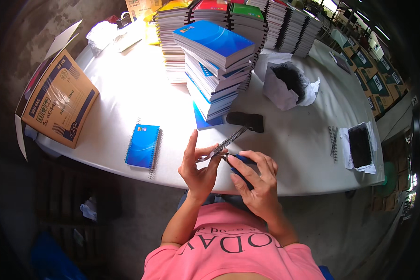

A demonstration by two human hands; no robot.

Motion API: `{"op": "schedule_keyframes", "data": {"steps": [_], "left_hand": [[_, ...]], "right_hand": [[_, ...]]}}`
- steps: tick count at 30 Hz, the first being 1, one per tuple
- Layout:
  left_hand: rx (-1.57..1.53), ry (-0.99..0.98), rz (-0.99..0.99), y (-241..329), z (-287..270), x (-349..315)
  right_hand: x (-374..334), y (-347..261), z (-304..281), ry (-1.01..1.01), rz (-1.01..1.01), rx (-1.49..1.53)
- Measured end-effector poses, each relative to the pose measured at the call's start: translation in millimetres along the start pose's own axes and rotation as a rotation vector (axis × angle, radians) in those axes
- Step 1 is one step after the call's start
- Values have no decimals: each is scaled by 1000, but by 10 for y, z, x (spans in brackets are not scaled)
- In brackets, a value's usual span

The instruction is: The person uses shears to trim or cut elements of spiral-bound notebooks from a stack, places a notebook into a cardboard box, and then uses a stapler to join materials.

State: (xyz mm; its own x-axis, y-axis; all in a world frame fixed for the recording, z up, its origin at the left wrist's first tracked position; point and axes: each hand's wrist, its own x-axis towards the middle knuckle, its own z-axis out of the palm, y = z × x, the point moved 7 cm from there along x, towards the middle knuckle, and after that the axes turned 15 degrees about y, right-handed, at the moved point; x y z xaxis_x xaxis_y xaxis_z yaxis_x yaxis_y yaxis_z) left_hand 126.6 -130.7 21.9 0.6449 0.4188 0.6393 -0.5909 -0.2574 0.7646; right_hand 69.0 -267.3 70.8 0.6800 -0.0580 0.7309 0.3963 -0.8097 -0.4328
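In front of my body, above the table's near edge, my left hand (pixel 198 170) pinches a dark wire spiral coil (pixel 232 137). The coil slants up and to the right; whether pages hang on it I cannot tell. My right hand (pixel 260 184) is closed round blue-handled pliers (pixel 240 170), their tip close to the coil's lower end and partly hidden by fingers. Just past the coil's far end lies a black object (pixel 247 122) of unclear kind. A blue spiral notebook (pixel 143 145) lies flat to the left of my hands, with coil ends sticking out past its cover.
A tall, uneven stack of blue notebooks (pixel 214 42) stands ahead, with yellow, red and green notebook stacks (pixel 210 6) behind. White wrapping (pixel 281 91) holds dark coils. At right sit loose coils (pixel 333 143) and a wrapped black bundle (pixel 360 147). An open carton (pixel 63 100) stands left.
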Motion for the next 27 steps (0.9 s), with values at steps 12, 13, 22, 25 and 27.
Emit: {"op": "schedule_keyframes", "data": {"steps": [12, 13, 22, 25, 27], "left_hand": [[-10, 40, 198, 0, -37, -74], [-48, 86, 106, -50, -62, -55], [-299, 184, -567, -618, -493, 60], [-338, 137, -710, -657, -641, 6], [-322, 138, -730, -582, -740, 57]], "right_hand": [[-504, 270, 496, -354, 1038, 1168], [-491, 297, 510, -320, 935, 1068], [-639, 1135, 63, -275, 307, -553], [-316, 764, 262, -156, 116, -334], [54, 322, 458, -12, -1, 15]]}}
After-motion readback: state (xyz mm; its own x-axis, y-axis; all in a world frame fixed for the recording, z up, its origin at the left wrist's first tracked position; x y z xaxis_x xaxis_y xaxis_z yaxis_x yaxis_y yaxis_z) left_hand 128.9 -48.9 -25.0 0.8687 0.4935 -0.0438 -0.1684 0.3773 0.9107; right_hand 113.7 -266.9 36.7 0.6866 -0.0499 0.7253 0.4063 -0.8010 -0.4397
